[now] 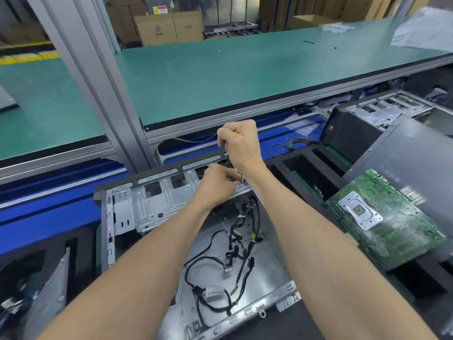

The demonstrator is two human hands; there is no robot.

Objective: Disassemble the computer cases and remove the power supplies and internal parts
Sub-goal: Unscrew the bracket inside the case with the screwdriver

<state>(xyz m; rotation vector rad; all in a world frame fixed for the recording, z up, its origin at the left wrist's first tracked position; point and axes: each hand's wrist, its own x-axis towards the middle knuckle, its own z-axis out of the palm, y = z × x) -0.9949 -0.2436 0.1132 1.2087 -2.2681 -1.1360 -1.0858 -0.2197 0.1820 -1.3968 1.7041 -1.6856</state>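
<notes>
Green-topped workbench (220, 69) runs across the back, cardboard boxes (157, 28) stacked behind it. Down front sits the opened computer case (152, 204), metal frame bare, loose black cables (220, 261) sprawled on its floor. Left hand (215, 185) is curled up at the case's top edge, pinching something small there, can't tell what exactly. Right hand (241, 143) is fisted just above it around a thin tool handle. Off right, a green motherboard (382, 219) lies on a dark panel (416, 168).
</notes>
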